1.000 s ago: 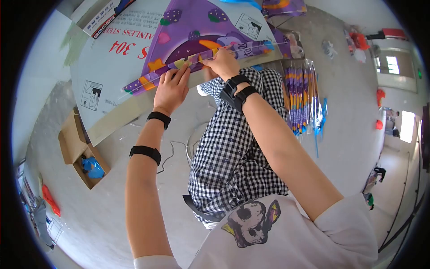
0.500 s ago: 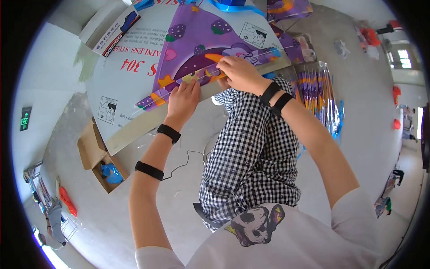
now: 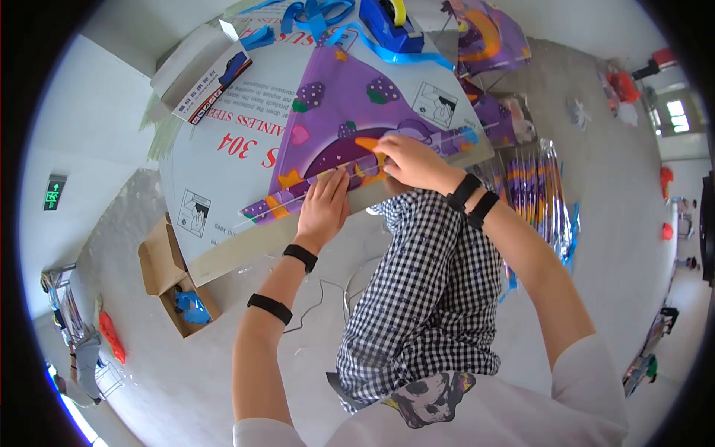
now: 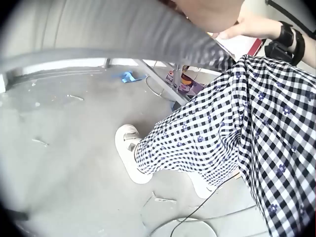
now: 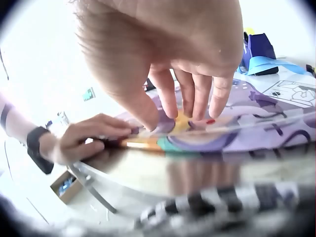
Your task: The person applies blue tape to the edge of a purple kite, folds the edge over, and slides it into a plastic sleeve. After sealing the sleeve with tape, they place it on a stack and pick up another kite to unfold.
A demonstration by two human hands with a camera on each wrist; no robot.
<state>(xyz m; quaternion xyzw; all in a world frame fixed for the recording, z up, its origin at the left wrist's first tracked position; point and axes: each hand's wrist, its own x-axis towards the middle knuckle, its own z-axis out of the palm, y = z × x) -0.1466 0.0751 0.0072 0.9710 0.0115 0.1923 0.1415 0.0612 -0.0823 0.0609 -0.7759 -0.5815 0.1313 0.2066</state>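
Observation:
A purple triangular sheet printed with strawberries and stars (image 3: 328, 97) lies on the table, its near edge folded into a patterned strip (image 3: 287, 201). A thin clear strip or rod runs along that fold. My left hand (image 3: 325, 205) rests with fingers on the fold, left of centre; in the right wrist view its thumb lies at the near side. My right hand (image 3: 417, 162) arches over the fold further right, beside an orange printed shape. Seen from its own wrist, the right fingers (image 5: 197, 96) point down to the sheet, thumb a little apart from them.
A blue tape dispenser (image 3: 389, 26) and blue ribbon (image 3: 320, 15) lie behind the sheet; a tape box (image 3: 212, 89) stands back left. On the floor are an open cardboard box (image 3: 160, 257) and clear-wrapped purple bundles (image 3: 527, 194). Checked trousers (image 3: 417, 276) sit beneath the table edge.
The head view has tilted up, bringing in the tape dispenser and more ribbon. The left hand stays on the same stretch of fold. My right hand has shifted slightly left, its wrist turned.

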